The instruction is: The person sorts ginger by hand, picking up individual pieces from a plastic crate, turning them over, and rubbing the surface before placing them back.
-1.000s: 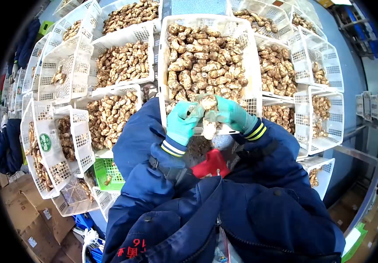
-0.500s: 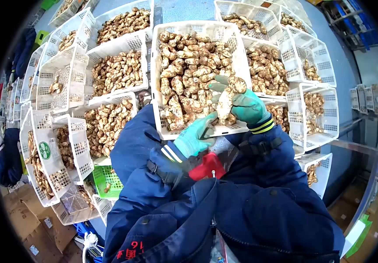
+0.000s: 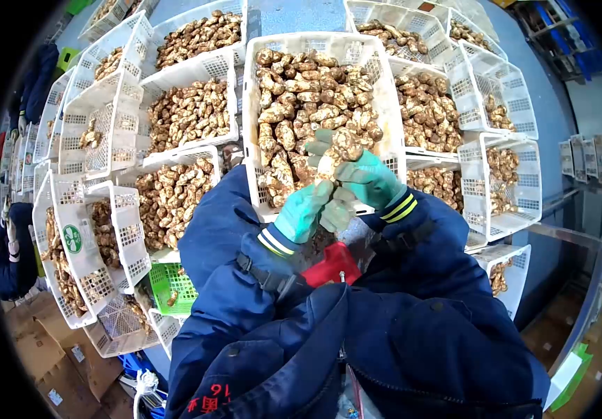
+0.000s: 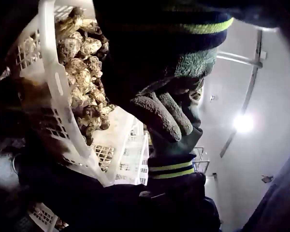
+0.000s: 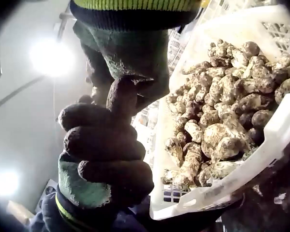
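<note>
A brown and white mushroom [image 3: 346, 145] is held tilted over the near end of the middle crate [image 3: 251, 153], its cap toward the far side. My right hand [image 3: 372, 180], in a green glove with grey fingers, grips it around the stem. My left hand [image 3: 299, 211], gloved alike, pinches the stem's lower end from the near left. In the right wrist view the left hand's curled fingers [image 5: 104, 145] lie just below the right hand. The gloves hide the lower stem. Many similar mushrooms [image 3: 315, 98] fill the crate.
White mesh crates of mushrooms stand on both sides, among them a left crate [image 3: 210, 146] and a right crate [image 3: 463, 146]. A green basket [image 3: 174, 283] sits lower left. Cardboard [image 3: 42, 335] covers the floor there. At right runs a metal rail [image 3: 580, 300].
Half a second ago the left hand was lower, apart from the mushroom held in the right; it has risen to the stem's lower end. The mushroom has shifted left and tilted.
</note>
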### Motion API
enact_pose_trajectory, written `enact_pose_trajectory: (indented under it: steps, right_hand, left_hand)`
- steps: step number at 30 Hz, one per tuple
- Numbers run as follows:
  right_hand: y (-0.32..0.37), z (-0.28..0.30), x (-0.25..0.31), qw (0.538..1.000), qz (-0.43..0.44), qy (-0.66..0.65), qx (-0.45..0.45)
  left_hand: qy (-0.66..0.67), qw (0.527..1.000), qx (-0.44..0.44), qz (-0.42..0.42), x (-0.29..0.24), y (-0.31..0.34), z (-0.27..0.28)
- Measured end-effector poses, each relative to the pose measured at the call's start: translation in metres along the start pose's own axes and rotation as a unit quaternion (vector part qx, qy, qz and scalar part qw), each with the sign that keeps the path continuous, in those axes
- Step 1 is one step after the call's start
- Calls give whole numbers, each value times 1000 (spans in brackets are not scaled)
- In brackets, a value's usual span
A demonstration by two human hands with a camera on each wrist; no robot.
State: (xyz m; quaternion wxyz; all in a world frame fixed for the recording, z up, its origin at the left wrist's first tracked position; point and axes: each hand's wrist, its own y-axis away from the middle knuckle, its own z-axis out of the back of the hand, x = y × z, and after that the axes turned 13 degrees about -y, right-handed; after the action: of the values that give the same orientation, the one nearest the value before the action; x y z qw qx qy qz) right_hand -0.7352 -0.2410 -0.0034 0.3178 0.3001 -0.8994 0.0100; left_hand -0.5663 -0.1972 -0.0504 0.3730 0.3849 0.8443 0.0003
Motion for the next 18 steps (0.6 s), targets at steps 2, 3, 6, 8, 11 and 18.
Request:
enact_pose_trajectory:
  steps: [2,3,6,8,11,18]
  right_hand:
    - [8,10,4,991,-115,20,-62]
    - [6,27,-7,964,3,262,46]
    - [1,49,-21,835,218,500,67]
    - [1,53,-31,941,120,315,-32]
    - [-2,25,-21,987,87,-33,-130]
    - [7,62,15,977,74,153,-130]
  left_hand:
    - [-84,996,-30,6,1,2,-1]
    - [-89,994,-58,-3,1,3,-8]
    - [-122,989,-82,19,-1,2,-10]
    - [-190,975,-109,29,6,3,1]
    - [-209,971,-99,63,1,0,2]
    - [-289,954,70,-38,36,-11,16]
